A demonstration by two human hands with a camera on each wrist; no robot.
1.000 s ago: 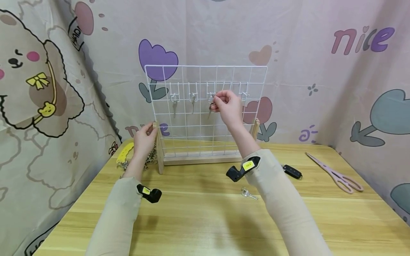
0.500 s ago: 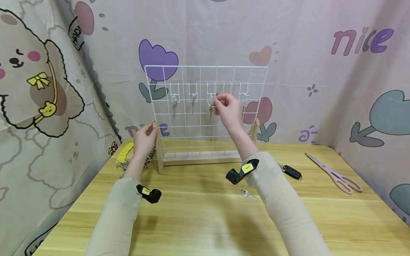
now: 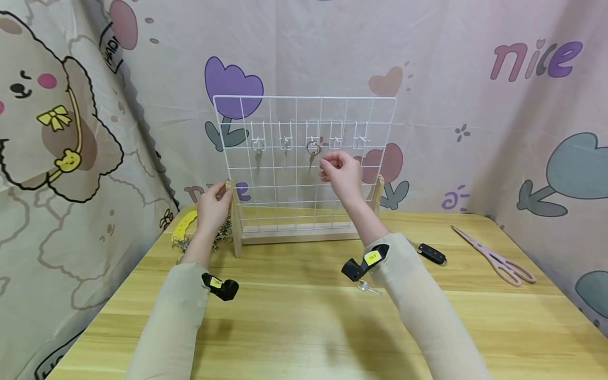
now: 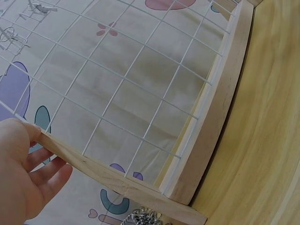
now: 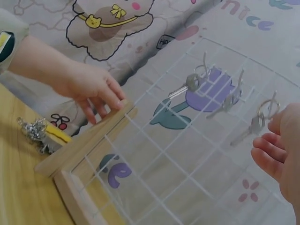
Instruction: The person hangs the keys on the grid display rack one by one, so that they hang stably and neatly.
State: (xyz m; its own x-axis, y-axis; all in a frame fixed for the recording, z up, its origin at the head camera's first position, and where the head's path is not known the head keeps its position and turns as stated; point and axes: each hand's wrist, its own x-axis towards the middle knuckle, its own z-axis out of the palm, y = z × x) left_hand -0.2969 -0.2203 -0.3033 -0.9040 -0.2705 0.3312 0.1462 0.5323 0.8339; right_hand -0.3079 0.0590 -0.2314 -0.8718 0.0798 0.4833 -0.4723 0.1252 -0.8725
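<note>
A white wire grid rack (image 3: 304,97) stands upright in a wooden base with side posts. My left hand (image 3: 212,211) pinches the top of its left wooden post (image 4: 93,166) between thumb and fingers. A key (image 5: 255,125) on a large split ring hangs from the middle hook. My right hand (image 3: 345,177) is just right of this key, fingers loosely bent and holding nothing; in the right wrist view the thumb tip is close to the ring. Two more keys, a left one (image 5: 192,82) and a second one (image 5: 230,98), hang from the hooks beside it. Two right-hand hooks carry no key.
A silver key (image 3: 368,287) on a ring lies on the table below my right forearm. To the right lie a black car key (image 3: 432,254) and pink-handled scissors (image 3: 494,258). Behind my left hand are a yellow curved object (image 3: 184,227) and silver chains (image 3: 224,232).
My right hand has let go of the key and drawn back down and to the right. The key and ring now hang from the middle hook. The left hand stays put.
</note>
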